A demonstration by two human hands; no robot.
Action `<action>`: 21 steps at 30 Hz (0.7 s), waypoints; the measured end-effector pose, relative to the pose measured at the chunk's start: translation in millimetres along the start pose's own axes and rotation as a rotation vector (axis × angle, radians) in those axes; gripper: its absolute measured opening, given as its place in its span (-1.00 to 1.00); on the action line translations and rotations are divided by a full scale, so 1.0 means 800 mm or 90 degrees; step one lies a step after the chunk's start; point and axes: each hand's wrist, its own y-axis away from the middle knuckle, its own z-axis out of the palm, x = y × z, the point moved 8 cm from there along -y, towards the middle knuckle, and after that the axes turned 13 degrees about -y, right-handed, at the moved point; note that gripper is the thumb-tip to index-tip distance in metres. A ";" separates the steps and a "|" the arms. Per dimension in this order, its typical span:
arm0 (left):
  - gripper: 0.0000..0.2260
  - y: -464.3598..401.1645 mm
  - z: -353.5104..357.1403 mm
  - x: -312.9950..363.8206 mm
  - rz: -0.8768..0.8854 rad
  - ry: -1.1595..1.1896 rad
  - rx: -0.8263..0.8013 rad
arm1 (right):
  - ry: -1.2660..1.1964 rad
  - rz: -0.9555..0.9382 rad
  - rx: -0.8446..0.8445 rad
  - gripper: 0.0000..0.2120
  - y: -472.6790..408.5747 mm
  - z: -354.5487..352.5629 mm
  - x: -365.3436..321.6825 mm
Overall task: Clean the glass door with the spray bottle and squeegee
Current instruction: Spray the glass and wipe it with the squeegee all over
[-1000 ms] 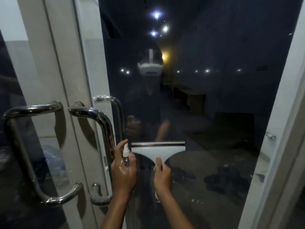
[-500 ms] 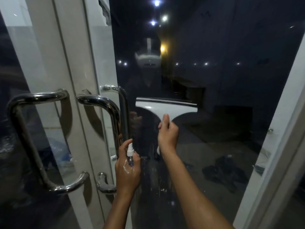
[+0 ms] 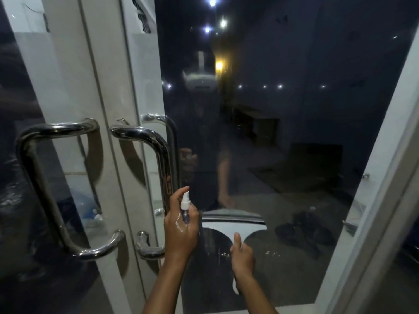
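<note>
Squeegee (image 3: 233, 225): light, stiff, right hand (image 3: 242, 257) wrapped round its handle, blade on slick glass door (image 3: 294, 132); left hand (image 3: 181, 230) grips small, likely slippery spray bottle (image 3: 184, 207).

Spray bottle (image 3: 184, 208): stood left of the squeegee (image 3: 233, 225), right of the door handles (image 3: 145, 189).
Squeegee: lay against the glass door (image 3: 283, 132).

Steel pull handles (image 3: 56, 186) — dark mat (image 3: 315, 164).
</note>
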 end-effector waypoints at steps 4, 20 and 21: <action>-0.61 0.006 -0.002 -0.003 -0.010 0.015 0.006 | 0.010 -0.038 -0.017 -0.48 0.005 -0.022 0.002; -0.68 0.022 -0.049 -0.031 -0.057 0.011 0.052 | -0.197 -0.084 -0.086 -0.56 0.024 0.118 -0.105; -0.67 0.022 -0.049 -0.033 -0.059 0.012 0.051 | -0.181 -0.069 -0.077 -0.56 0.023 0.112 -0.085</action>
